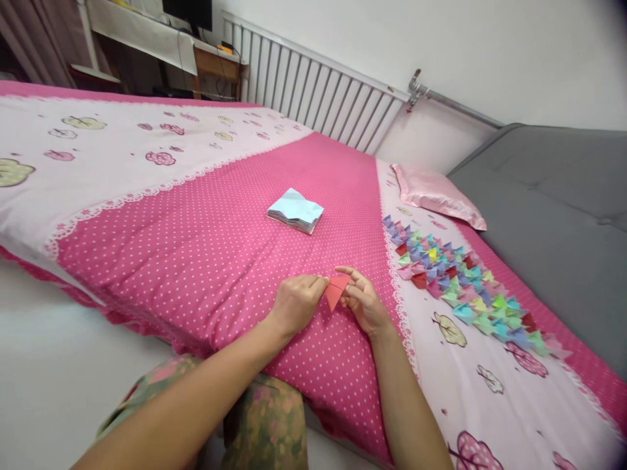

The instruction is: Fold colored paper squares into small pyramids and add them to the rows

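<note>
Between my two hands is a small red folded paper (336, 291), triangular, with its point toward me. My left hand (296, 301) is closed, pinching the paper's left corner between thumb and finger. On the other side, my right hand (361, 300) grips the right corner with its fingertips. Both hands are just above the pink dotted bedspread (206, 261). Beyond them lies a stack of square paper sheets (296, 207), pale blue on top. To the right, several rows of small folded paper pieces (455, 281) in many colours stand on the bedspread.
A pink satin pillow (438, 194) lies at the far right against a grey padded headboard (553, 215). White railings (313, 85) run along the back wall. At the far left stands a desk (215, 62) with a dark monitor (189, 12). My knees touch the bed's near edge.
</note>
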`<move>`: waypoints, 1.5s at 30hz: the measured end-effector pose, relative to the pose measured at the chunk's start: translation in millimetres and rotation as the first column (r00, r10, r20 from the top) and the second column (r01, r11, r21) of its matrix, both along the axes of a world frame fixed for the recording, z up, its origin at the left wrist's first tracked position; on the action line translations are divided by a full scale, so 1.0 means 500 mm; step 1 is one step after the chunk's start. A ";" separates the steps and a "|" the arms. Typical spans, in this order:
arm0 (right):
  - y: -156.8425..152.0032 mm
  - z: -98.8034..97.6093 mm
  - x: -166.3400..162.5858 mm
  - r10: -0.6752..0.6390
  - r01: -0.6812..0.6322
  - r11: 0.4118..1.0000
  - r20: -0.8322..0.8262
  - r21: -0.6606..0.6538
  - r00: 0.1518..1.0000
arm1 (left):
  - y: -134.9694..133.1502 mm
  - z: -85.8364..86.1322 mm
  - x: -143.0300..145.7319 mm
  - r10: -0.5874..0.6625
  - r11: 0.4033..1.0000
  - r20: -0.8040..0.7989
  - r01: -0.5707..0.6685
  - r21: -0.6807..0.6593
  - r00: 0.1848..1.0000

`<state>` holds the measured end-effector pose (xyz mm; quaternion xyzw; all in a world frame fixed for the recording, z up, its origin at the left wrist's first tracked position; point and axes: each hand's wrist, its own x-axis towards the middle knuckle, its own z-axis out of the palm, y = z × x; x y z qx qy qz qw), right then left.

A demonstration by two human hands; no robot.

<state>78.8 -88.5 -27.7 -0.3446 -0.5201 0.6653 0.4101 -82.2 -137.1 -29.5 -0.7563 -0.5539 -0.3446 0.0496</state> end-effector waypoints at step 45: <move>-0.006 -0.025 -0.025 -0.374 0.101 0.686 0.229 0.720 0.899 | 0.001 -0.006 0.055 0.047 0.937 0.640 0.188 -0.293 0.767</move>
